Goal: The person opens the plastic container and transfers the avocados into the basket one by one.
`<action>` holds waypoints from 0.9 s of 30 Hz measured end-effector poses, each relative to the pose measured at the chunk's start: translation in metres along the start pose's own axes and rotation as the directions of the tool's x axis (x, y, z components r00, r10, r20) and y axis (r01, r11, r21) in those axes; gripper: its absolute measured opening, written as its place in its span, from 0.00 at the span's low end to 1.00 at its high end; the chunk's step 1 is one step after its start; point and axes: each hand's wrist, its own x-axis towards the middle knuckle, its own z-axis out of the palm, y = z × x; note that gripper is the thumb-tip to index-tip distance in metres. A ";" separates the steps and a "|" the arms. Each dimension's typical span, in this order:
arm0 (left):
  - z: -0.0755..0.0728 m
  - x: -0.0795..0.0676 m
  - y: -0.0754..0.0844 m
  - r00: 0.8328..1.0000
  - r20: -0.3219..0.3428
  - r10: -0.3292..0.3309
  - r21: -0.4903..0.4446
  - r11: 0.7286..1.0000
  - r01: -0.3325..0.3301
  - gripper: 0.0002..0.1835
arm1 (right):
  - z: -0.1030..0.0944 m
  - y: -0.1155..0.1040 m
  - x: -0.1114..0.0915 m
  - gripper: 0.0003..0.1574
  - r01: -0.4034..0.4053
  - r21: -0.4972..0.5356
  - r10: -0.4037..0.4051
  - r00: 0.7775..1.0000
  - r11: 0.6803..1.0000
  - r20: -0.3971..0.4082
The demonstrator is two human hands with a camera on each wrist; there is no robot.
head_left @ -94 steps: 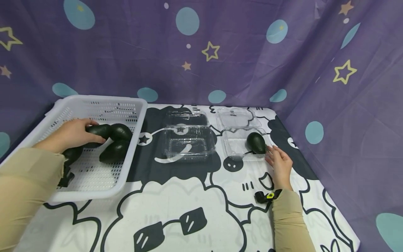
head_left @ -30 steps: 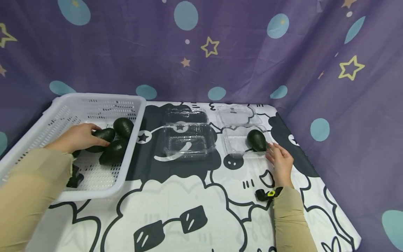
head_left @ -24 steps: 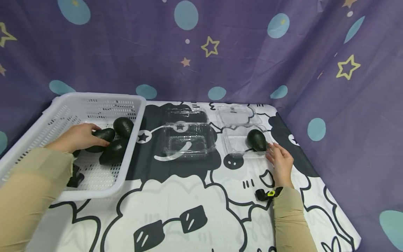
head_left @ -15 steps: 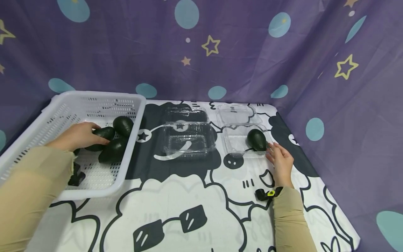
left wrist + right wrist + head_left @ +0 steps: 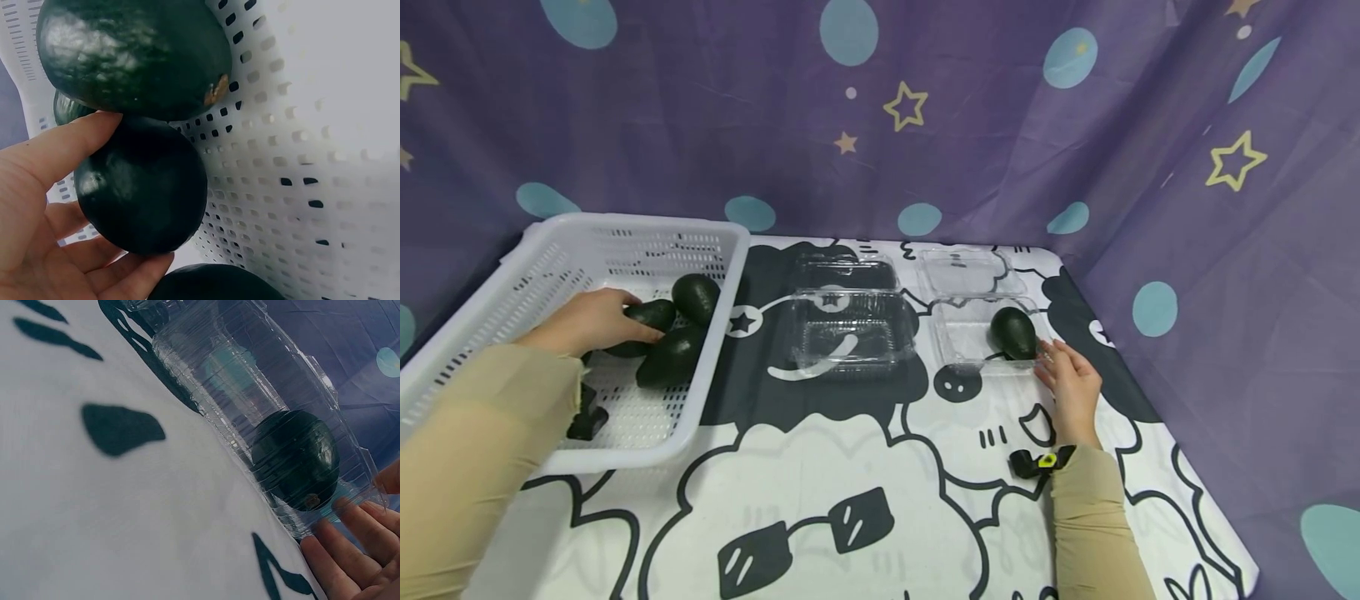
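Observation:
In the head view, my left hand (image 5: pixel 583 321) is inside the white basket (image 5: pixel 658 457) and grips an avocado (image 5: pixel 653 314) between thumb and fingers. Two more avocados lie against it: one at the back (image 5: pixel 696 298), one in front (image 5: pixel 672 358). The left wrist view shows part of another avocado (image 5: pixel 215 284) below the fingers. On the right, my right hand (image 5: pixel 1072 392) holds the near right corner of a clear plastic container (image 5: pixel 958 333), thumb at the rim and fingers against the outside wall. A single avocado (image 5: pixel 1013 333) lies inside, near that corner.
A second clear container (image 5: pixel 853 329) stands open to the left of the first, with nothing seen in it. Both hinged lids (image 5: pixel 966 273) lie back toward the purple curtain (image 5: pixel 760 108). A black-and-white printed cloth (image 5: pixel 820 458) covers the table.
Inside the basket, my left hand has shifted slightly right with its avocado since the earliest frame, and the rear avocado sits a little farther right. My right hand stays at the container corner.

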 end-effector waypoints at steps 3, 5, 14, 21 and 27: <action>0.000 -0.001 0.001 1.000 0.003 0.003 -0.007 1.000 -0.002 0.48 | 0.000 0.000 0.000 0.26 0.005 -0.015 -0.005 1.000 1.000 0.001; 0.001 -0.001 0.002 1.000 0.005 0.000 -0.015 1.000 0.000 0.48 | 0.000 -0.001 -0.001 0.26 0.002 -0.013 -0.002 1.000 1.000 0.001; 0.001 -0.001 0.002 1.000 -0.003 0.018 -0.046 0.999 -0.018 0.48 | 0.000 0.000 0.002 0.26 -0.021 -0.017 0.021 1.000 1.000 -0.001; -0.002 -0.002 0.005 0.998 -0.038 0.048 -0.044 0.998 -0.050 0.45 | -0.001 0.000 0.002 0.26 -0.030 -0.037 0.030 1.000 0.999 0.000; -0.006 -0.003 0.007 0.996 -0.065 0.056 -0.032 0.998 -0.058 0.44 | -0.001 0.001 0.002 0.26 -0.020 -0.036 0.020 1.000 0.999 -0.003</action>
